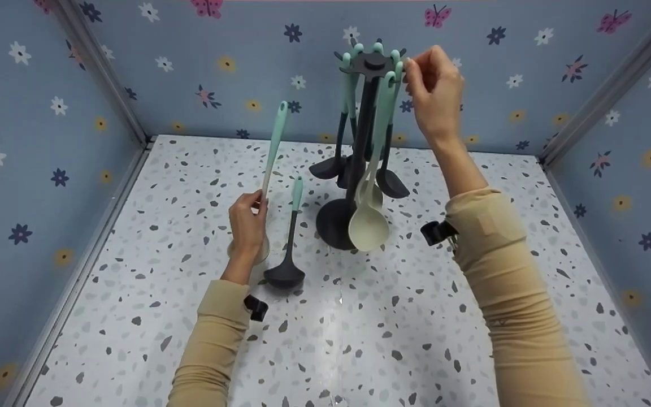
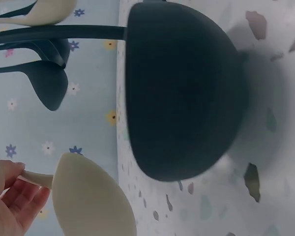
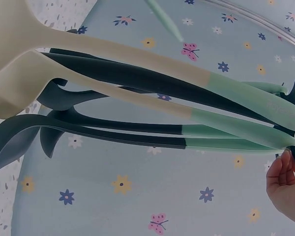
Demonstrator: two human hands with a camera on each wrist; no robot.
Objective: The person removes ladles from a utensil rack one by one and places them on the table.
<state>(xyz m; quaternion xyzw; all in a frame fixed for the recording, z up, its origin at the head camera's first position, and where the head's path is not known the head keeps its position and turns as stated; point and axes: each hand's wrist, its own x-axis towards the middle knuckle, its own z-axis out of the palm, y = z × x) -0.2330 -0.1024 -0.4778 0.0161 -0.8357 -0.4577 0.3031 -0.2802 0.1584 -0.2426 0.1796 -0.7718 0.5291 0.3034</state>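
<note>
Mint-handled, cream, round-headed, plastic-looking spoon (image 1: 276,141) was at nine o'clock from the black, disc-based utensil stand (image 1: 363,135). I watched the left hand (image 1: 247,223) pinch its shaft (image 2: 37,178) and the right hand (image 1: 438,104) pinch a stand hook (image 3: 293,154); I judged the spoon light, stiff, slightly slippery, best gripped mid-shaft.

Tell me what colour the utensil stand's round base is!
The round base is black; head view shows it best.
</note>
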